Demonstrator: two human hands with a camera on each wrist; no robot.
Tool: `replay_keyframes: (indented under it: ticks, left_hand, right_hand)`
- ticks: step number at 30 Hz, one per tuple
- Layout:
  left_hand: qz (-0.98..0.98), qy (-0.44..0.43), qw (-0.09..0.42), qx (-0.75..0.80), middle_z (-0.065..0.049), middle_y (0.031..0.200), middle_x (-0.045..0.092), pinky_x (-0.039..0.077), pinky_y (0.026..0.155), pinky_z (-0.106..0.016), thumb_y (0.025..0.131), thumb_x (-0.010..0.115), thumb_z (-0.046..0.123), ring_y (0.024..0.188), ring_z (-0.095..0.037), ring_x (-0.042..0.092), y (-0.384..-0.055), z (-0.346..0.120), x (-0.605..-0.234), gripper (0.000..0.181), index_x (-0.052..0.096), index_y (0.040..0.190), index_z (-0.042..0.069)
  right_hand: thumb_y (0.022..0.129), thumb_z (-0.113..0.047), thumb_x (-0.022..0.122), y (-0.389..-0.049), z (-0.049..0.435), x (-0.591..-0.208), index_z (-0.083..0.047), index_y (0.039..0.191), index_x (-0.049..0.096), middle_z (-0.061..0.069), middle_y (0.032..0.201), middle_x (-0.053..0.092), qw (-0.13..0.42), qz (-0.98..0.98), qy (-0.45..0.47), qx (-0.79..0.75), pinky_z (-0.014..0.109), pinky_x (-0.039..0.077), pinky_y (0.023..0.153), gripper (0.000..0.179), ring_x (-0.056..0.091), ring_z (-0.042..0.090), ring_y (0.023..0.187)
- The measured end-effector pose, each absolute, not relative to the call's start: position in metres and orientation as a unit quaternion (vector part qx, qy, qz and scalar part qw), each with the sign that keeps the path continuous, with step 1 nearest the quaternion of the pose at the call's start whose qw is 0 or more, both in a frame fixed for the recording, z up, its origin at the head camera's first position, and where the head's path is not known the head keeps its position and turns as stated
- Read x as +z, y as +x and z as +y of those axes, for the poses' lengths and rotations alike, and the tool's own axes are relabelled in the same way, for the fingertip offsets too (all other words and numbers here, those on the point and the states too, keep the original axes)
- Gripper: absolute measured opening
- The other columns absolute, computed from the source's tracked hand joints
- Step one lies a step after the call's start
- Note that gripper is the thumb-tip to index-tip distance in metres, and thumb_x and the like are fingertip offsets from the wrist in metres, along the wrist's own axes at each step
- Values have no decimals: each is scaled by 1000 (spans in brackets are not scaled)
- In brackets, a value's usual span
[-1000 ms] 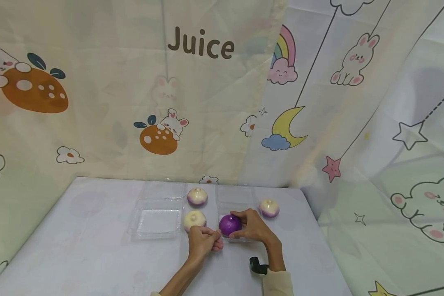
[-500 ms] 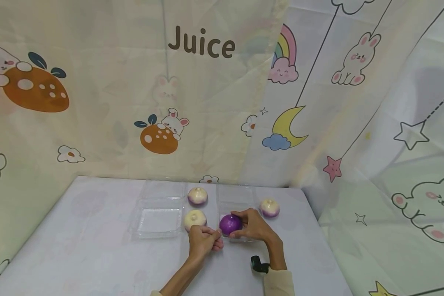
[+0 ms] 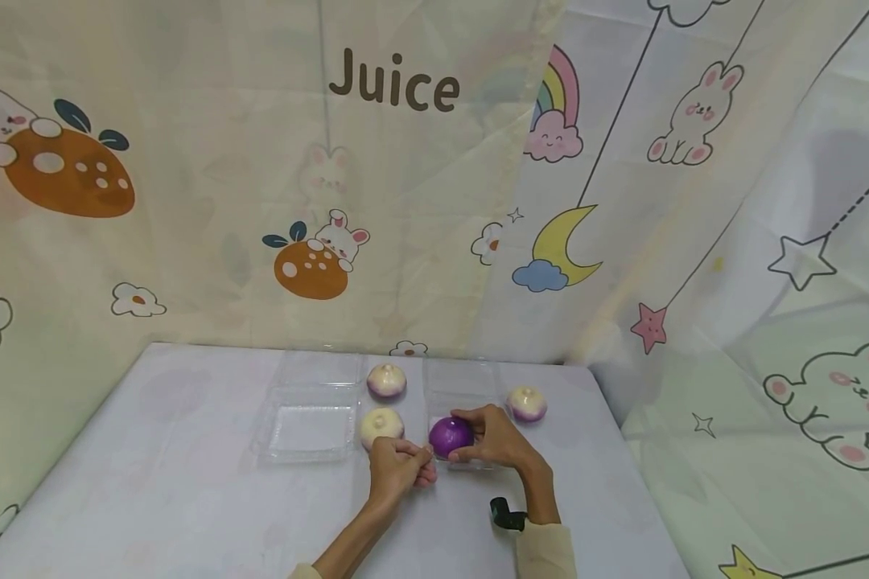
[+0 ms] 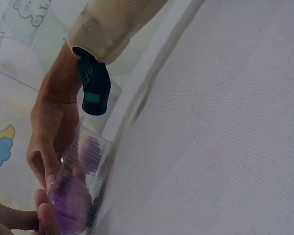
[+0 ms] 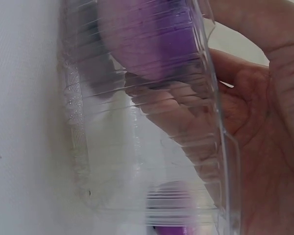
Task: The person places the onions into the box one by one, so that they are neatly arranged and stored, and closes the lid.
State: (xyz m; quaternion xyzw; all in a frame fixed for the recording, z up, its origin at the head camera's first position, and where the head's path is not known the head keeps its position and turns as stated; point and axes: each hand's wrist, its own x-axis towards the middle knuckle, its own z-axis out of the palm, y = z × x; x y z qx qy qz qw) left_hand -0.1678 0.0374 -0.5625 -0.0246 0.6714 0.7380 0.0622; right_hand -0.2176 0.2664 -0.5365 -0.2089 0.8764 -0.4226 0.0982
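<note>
In the head view, a purple onion (image 3: 450,438) sits in the near half of the right-hand clear plastic box (image 3: 463,378). My right hand (image 3: 503,438) holds this onion from the right, thumb and fingers on either side. My left hand (image 3: 400,470) pinches the box's near left edge, beside the onion. Through the box wall (image 5: 112,161), the right wrist view shows the purple onion (image 5: 152,39) and part of my palm (image 5: 264,147). In the left wrist view, my left fingertips (image 4: 46,215) are at the box rim, with the onion blurred behind the plastic.
Another clear plastic box (image 3: 311,430) lies opened at left. Between the boxes sit two pale onions with purple undersides, a near onion (image 3: 381,426) and a far onion (image 3: 387,381). A third pale onion (image 3: 527,404) lies at right. A printed curtain (image 3: 405,201) hangs behind the table (image 3: 188,482).
</note>
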Motion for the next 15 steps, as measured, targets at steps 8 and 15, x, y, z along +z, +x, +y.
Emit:
replay_keyframes:
  ticks: [8,15]
  left_hand:
    - [670,-26,67,739,-26,73,77,65,52,-26,99,77,4,53,-12,72,-169,37,-563,21,77,90,-15]
    - [669,-26,66,739,-25,72,77,65,52,-26,99,78,4,53,-12,72,-167,36,-562,21,77,90,-14]
  right_hand:
    - [82,-32,98,-218,268,-536,11,147,60,25,145,70,96,875,-207,-426,46,65,106,87,74,34,128]
    - [82,-27,99,-216,270,-534,14,148,58,30,150,64,103,868,-201,-442,53,58,113,88,67,42,137]
